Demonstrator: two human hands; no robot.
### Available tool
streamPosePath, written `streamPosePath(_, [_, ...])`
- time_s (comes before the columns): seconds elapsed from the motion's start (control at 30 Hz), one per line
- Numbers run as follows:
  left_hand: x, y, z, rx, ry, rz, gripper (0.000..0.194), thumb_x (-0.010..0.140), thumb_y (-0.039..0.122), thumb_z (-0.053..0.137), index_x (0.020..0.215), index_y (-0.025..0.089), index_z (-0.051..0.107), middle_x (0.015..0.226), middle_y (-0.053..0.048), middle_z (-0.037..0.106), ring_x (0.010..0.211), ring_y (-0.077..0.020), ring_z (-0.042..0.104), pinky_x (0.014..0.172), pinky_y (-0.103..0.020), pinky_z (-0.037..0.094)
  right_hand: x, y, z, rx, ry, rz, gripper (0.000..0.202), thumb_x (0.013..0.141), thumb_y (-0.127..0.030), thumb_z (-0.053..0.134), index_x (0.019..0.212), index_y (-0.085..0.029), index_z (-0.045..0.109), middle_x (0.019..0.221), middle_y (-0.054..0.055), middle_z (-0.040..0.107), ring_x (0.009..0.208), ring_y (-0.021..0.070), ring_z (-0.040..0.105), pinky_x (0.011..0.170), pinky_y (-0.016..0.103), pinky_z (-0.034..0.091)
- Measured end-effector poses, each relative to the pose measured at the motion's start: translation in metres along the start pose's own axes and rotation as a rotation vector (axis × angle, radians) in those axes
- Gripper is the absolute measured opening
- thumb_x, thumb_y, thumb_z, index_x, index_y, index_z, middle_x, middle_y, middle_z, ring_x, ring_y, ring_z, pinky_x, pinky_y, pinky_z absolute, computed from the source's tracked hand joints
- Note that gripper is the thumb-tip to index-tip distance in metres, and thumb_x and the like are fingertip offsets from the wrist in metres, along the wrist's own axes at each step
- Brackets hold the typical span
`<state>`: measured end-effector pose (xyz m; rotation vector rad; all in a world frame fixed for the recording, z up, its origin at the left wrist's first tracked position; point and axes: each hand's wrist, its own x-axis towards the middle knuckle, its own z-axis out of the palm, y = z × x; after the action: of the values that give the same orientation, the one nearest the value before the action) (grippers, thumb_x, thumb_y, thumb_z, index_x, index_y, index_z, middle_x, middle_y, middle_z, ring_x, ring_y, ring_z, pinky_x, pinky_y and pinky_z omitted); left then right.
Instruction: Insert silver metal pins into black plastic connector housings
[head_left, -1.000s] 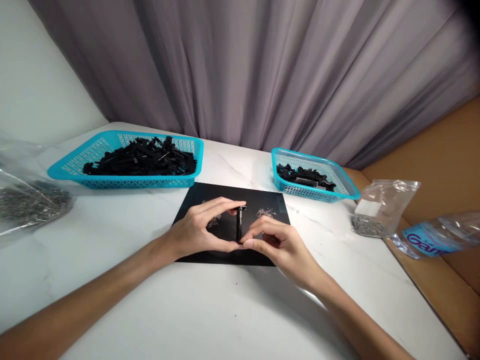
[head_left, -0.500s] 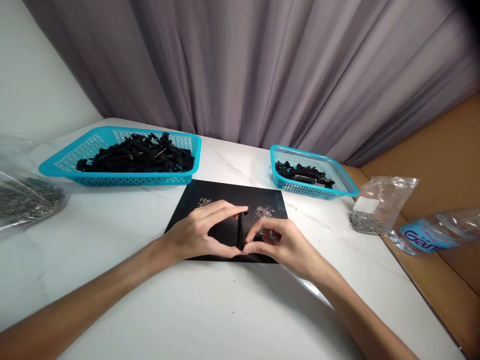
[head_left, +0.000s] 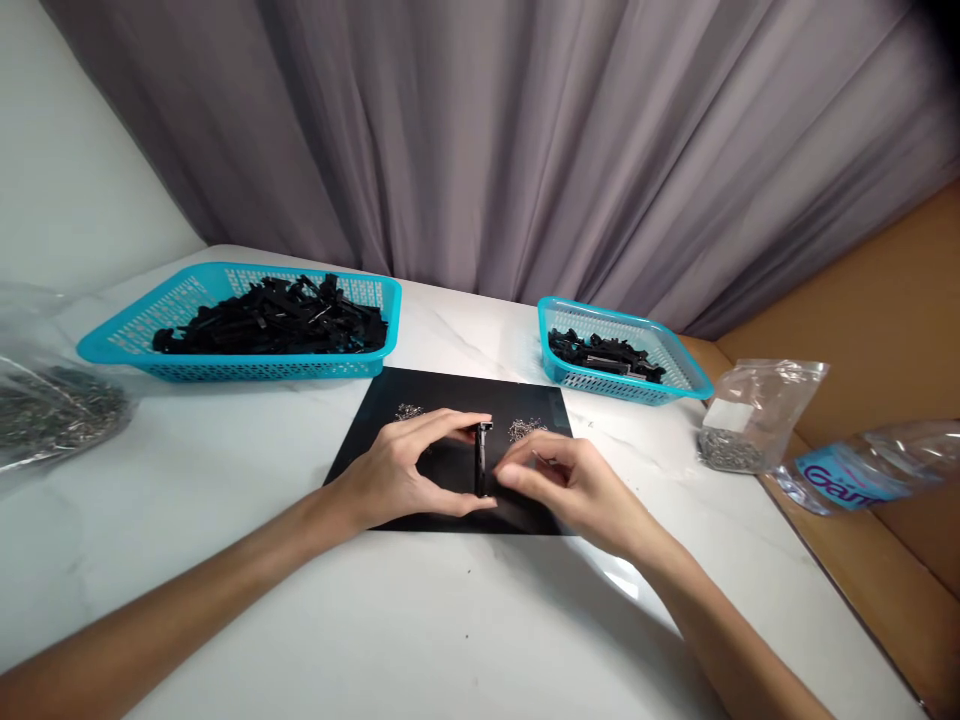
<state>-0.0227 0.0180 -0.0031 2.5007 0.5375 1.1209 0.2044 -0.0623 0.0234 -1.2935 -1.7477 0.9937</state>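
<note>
My left hand (head_left: 397,468) grips a slim black plastic part (head_left: 481,462) by its two ends, fingers at the top and thumb underneath, so that it stands upright. Just right of the part is my right hand (head_left: 577,490), its thumb and index finger closed together a little away from it. Whatever those fingertips hold, if anything, is too small to make out. Both hands are over a black mat (head_left: 469,385). On the mat lie two small heaps of tiny metal pieces, a left heap (head_left: 409,411) and a right heap (head_left: 525,428), the latter partly behind my right hand.
A large blue basket (head_left: 270,368) of black parts stands at the back left, a smaller blue basket (head_left: 630,392) at the back right. Bags of metal pieces lie on both sides: a left bag (head_left: 60,410) and a right bag (head_left: 739,440). Far right is a plastic bottle (head_left: 847,472).
My right fingertips have drawn back from the lower end of the black plastic part, slightly up and right. My left hand keeps its hold; the part appears slightly turned.
</note>
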Motion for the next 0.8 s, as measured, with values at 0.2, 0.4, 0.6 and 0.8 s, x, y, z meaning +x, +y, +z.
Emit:
streamPosePath(0.2, [-0.002,-0.002,-0.003,-0.089,-0.017,-0.094,0.073,0.068,0.042,0.093,0.131,0.020,0.061,0.113,-0.007,0.076,0.093,-0.0229,0.078,0.091,-0.036,0.064,-0.004,0.003,-0.009,-0.154,0.311,-0.137,0.044,0.108,-0.045,0.041,0.094,-0.025,0.078,0.103,0.008,0.069,0.103,0.0234,0.062,0.093,0.040,0.047])
streamPosePath(0.4, [-0.002,-0.006,-0.002,-0.033,0.004,-0.098,0.069,0.069,0.043,0.091,0.127,0.021,0.062,0.110,-0.007,0.076,0.090,-0.0221,0.077,0.087,-0.036,0.065,-0.008,-0.001,0.005,0.257,0.199,-0.044,0.033,0.097,-0.048,0.065,0.086,-0.019,0.075,0.073,0.004,0.071,0.061,0.0158,0.064,0.058,0.030,0.054])
streamPosePath(0.6, [0.002,-0.002,-0.004,0.008,-0.005,-0.062,0.061,0.072,0.034,0.088,0.126,0.019,0.063,0.104,-0.006,0.076,0.088,-0.0219,0.076,0.083,-0.035,0.063,-0.006,0.003,0.014,0.349,0.116,-0.053,0.027,0.095,-0.043,0.068,0.091,-0.018,0.076,0.076,0.005,0.075,0.065,0.0171,0.071,0.063,0.032,0.059])
streamPosePath(0.8, [0.001,-0.003,-0.006,0.085,0.036,0.009,0.058,0.072,0.030,0.086,0.124,0.017,0.063,0.098,-0.007,0.076,0.083,-0.0216,0.075,0.077,-0.035,0.063,-0.008,0.005,0.020,0.273,0.060,-0.122,0.025,0.100,-0.037,0.062,0.099,-0.019,0.079,0.083,0.006,0.077,0.071,0.0188,0.073,0.069,0.035,0.062])
